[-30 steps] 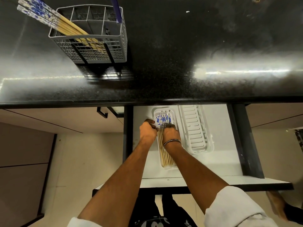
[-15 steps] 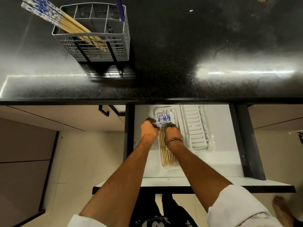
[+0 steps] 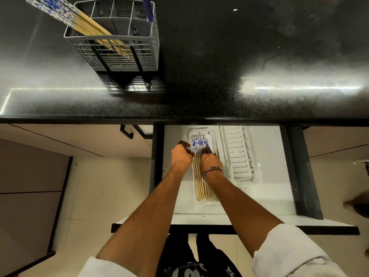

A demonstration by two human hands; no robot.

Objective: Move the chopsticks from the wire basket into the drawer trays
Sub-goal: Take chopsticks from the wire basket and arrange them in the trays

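Observation:
A grey wire basket [image 3: 119, 54] stands on the black counter at the back left. Several blue-and-white patterned chopsticks [image 3: 65, 15] lean out of its left compartment. Below, the open drawer [image 3: 259, 196] holds two white trays. The left tray [image 3: 199, 131] holds a row of several chopsticks [image 3: 201, 186], patterned ends away from me. My left hand [image 3: 180, 156] and my right hand [image 3: 211, 161] sit on either side of that row near its far end, fingers curled onto the sticks. The right tray [image 3: 239, 156] has a ribbed bottom and nothing in it.
A purple handle [image 3: 148, 9] stands in the basket's back right compartment. The counter edge [image 3: 179, 119] overhangs the back of the drawer. Dark drawer rails [image 3: 299, 172] run along both sides. A cabinet handle [image 3: 126, 132] sits left of the drawer.
Both hands stay on the chopsticks in the left tray with only small finger shifts. The view has drifted slightly.

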